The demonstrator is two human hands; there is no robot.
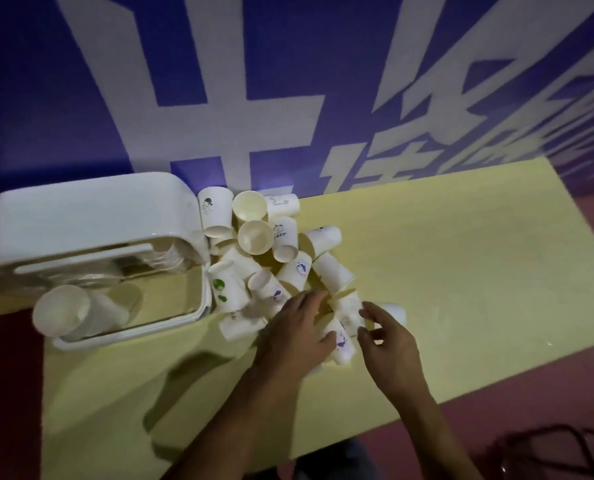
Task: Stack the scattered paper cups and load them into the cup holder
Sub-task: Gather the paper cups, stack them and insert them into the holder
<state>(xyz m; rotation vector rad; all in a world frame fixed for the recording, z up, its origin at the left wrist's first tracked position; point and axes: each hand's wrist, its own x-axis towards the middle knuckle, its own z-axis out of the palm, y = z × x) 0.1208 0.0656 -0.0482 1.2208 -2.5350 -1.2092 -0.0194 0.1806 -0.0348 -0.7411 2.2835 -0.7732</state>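
Several white paper cups (290,237) with small printed pictures lie in a loose pile on the yellow table (462,271), some upright, most tipped over. The white cup holder (81,216) stands at the pile's left, with a short stack of cups (63,313) lying in its open lower tray. My left hand (295,337) lies flat over the near edge of the pile, fingers stretched out, thumb beside a cup with a purple print (342,344). My right hand (389,341) hovers just right of that cup, fingers loosely bent and apart, next to a fallen cup (397,311).
A blue wall with large white characters (219,109) rises right behind the table. The table's near edge runs diagonally below my arms, with dark red floor (531,393) beyond it. Dark cables (548,452) lie on the floor at the lower right.
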